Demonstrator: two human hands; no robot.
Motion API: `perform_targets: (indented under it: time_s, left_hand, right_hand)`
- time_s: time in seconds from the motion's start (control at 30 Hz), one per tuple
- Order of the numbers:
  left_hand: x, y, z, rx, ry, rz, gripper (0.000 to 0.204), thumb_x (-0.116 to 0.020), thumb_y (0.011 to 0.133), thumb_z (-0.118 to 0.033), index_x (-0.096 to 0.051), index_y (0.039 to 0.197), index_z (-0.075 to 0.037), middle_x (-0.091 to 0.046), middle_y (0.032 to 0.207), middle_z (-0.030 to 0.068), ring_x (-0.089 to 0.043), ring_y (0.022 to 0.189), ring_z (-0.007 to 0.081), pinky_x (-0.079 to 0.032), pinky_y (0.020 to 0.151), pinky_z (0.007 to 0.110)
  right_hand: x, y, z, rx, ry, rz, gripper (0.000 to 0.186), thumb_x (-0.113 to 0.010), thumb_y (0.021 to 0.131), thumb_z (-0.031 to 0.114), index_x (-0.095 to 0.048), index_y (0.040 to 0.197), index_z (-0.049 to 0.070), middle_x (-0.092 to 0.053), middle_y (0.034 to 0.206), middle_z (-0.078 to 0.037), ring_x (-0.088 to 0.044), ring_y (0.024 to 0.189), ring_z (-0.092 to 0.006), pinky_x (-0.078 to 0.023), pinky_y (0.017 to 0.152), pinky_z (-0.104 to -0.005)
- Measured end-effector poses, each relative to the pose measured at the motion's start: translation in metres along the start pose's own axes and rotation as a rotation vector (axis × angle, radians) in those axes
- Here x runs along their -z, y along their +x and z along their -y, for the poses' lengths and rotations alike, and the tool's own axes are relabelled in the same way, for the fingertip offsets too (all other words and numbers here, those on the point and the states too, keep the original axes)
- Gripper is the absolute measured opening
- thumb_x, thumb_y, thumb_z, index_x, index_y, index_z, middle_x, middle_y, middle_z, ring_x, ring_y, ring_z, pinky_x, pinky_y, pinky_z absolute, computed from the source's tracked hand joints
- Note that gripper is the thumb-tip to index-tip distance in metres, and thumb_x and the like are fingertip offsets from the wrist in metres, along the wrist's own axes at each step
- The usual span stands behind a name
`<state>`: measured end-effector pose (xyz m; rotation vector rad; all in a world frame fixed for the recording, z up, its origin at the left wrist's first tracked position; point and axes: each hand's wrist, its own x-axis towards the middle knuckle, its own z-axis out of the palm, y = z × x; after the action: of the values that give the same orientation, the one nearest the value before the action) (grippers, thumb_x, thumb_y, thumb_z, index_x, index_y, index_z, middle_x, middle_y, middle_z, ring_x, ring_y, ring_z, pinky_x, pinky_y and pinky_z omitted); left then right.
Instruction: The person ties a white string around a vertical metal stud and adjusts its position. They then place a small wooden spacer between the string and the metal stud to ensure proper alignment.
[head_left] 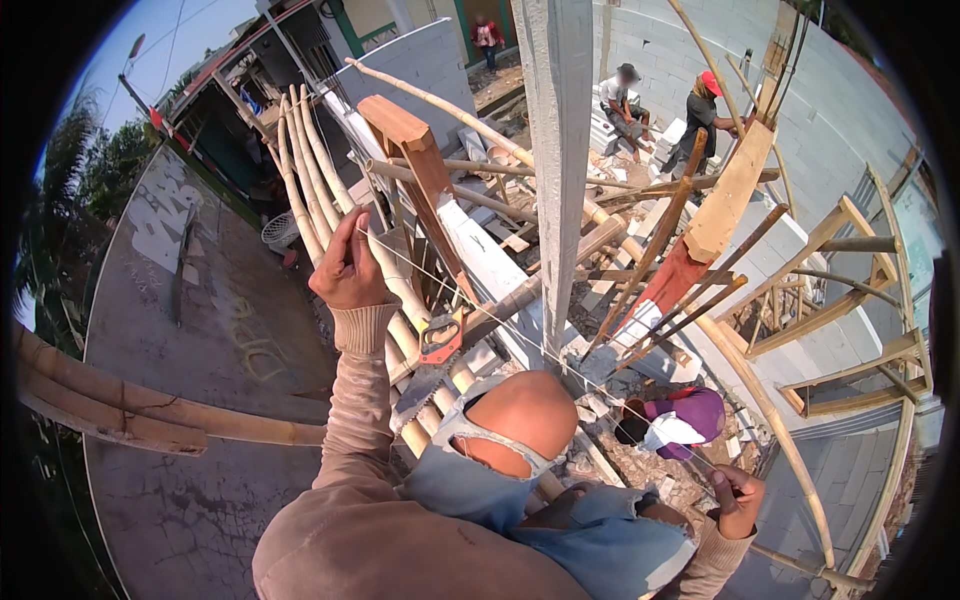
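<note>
A thin pale string (468, 300) stretches across in front of me, from upper left to lower right. My left hand (350, 268) is raised above the bamboo poles (310, 180), closed with its fingers pinching one end of the string. At lower right my right hand (738, 498) is curled around the other end, thumb and fingertips together. Below my left hand, a handsaw (441, 337) with an orange handle rests at the bamboo beside my bent knee. Past the string's middle rises a grey concrete column (556, 150).
Below sits a person in a purple head covering (700, 415). Two people work by the far block wall (655, 55); another person (487, 40) stands farther back. Timber-faced posts (735, 195), slanting sticks (665, 235) and a wooden frame (830, 280) stand around me. Rubble covers the ground.
</note>
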<state>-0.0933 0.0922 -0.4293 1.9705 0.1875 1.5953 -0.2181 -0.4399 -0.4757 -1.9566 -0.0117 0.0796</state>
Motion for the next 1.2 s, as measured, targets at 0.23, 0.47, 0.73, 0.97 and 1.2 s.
perform_targets:
  time_s: [0.23, 0.47, 0.73, 0.97, 1.2]
  left_hand:
    - [-0.037, -0.078, 0.061, 0.138, -0.047, 0.584, 0.014, -0.071, 0.084, -0.013, -0.072, 0.095, -0.003, -0.071, 0.082, 0.0148, -0.07, 0.07, 0.0192, -0.054, 0.062, 0.03]
    - [-0.1, -0.183, 0.048, 0.207, 0.045, 1.051, 0.018, -0.066, 0.083, -0.008, -0.071, 0.1, -0.004, -0.071, 0.091, 0.0146, -0.071, 0.079, 0.0255, -0.056, 0.074, 0.032]
    - [-0.126, -0.22, 0.063, 1.39, -0.749, 0.502, 0.025, -0.068, 0.083, 0.002, -0.056, 0.105, -0.002, -0.069, 0.09, 0.0104, -0.068, 0.072, 0.0145, -0.053, 0.057, 0.026]
    - [-0.118, -0.231, 0.074, 1.506, -0.667, 0.832, 0.015, -0.071, 0.084, -0.01, -0.067, 0.097, -0.003, -0.071, 0.087, 0.0071, -0.04, 0.039, 0.0033, -0.024, 0.033, 0.022]
    - [-0.117, -0.232, 0.07, 1.507, -0.65, 0.801, 0.01, -0.07, 0.084, -0.007, -0.067, 0.091, -0.001, -0.071, 0.085, 0.0087, -0.035, 0.037, 0.0023, -0.023, 0.033, 0.021]
  right_hand:
    - [0.003, 0.015, -0.139, -0.109, 0.112, -0.127, 0.026, -0.069, 0.087, 0.021, -0.07, 0.087, -0.004, -0.061, 0.066, 0.001, -0.05, 0.059, -0.006, -0.037, 0.054, -0.0222]
    - [0.016, -0.043, -0.228, -0.478, 0.184, -0.277, 0.021, -0.074, 0.083, 0.021, -0.073, 0.089, 0.001, -0.052, 0.052, 0.005, -0.037, 0.038, -0.0032, -0.024, 0.037, -0.0226]
    - [0.011, -0.051, -0.253, -0.53, 0.229, -0.279, 0.017, -0.075, 0.081, 0.018, -0.072, 0.086, 0.002, -0.051, 0.052, 0.005, -0.037, 0.038, -0.0037, -0.024, 0.038, -0.0225]
    - [0.033, -0.057, -0.244, -0.536, 0.069, -0.31, 0.019, -0.08, 0.077, 0.017, -0.072, 0.081, 0.0, -0.058, 0.058, 0.003, -0.041, 0.045, -0.0036, -0.03, 0.043, -0.0228]
    - [0.078, -0.079, -0.233, -0.64, -0.071, -0.447, 0.053, -0.07, 0.084, 0.049, -0.065, 0.061, 0.001, -0.041, 0.041, 0.002, -0.033, 0.036, -0.006, -0.021, 0.039, -0.0262]
